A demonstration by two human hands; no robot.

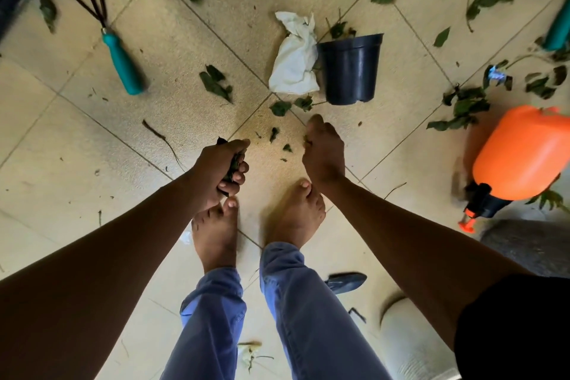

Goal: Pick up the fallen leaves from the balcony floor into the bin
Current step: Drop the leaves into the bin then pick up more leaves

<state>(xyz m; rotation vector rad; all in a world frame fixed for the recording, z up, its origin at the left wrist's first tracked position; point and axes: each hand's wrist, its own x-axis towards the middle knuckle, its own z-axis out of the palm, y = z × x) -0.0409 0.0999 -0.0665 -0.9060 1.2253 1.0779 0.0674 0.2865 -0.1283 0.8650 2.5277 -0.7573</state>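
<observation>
below, 2 hands over tile floor (77, 139). left hand (220, 168) fingers clenched round 1 dark wad of leaves (234, 164). right hand (324, 153) fingers curled, maybe pinching leaf bits, cannot tell. 3 small leaf scraps (274, 133) between fingers of both hands. 1 black pot (350, 68), 1 white bag (294, 56) beyond right fingertips. 1 hand rake (118, 53) far beyond left fingers.
</observation>
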